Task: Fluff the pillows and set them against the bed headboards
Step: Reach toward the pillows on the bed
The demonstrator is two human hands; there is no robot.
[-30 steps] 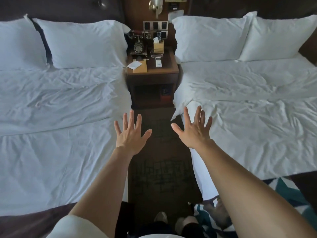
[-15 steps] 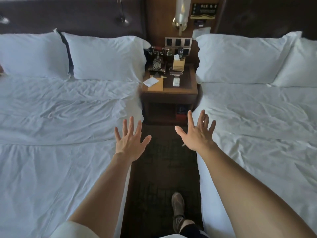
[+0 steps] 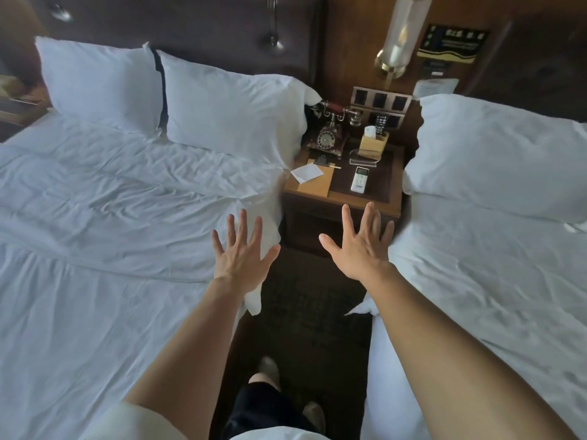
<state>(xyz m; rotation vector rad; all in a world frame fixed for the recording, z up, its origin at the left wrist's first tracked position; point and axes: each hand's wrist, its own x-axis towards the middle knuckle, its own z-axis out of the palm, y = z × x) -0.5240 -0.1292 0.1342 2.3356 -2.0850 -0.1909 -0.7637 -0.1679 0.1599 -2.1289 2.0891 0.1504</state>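
Two white pillows lean on the dark padded headboard of the left bed: the far-left pillow and the inner pillow beside the nightstand. On the right bed one white pillow lies at its head. My left hand is stretched forward with fingers spread over the left bed's edge, holding nothing. My right hand is also spread and empty, hovering over the aisle in front of the nightstand. Both hands are well short of every pillow.
A wooden nightstand stands between the beds with an old-style telephone, a notepad, a remote and a tissue box. A wall lamp hangs above. Dark carpet forms the narrow aisle; rumpled white sheets cover both beds.
I have walked forward down the aisle, so the nightstand and pillows are closer and larger. Both hands stay open and spread in front of me, holding nothing.
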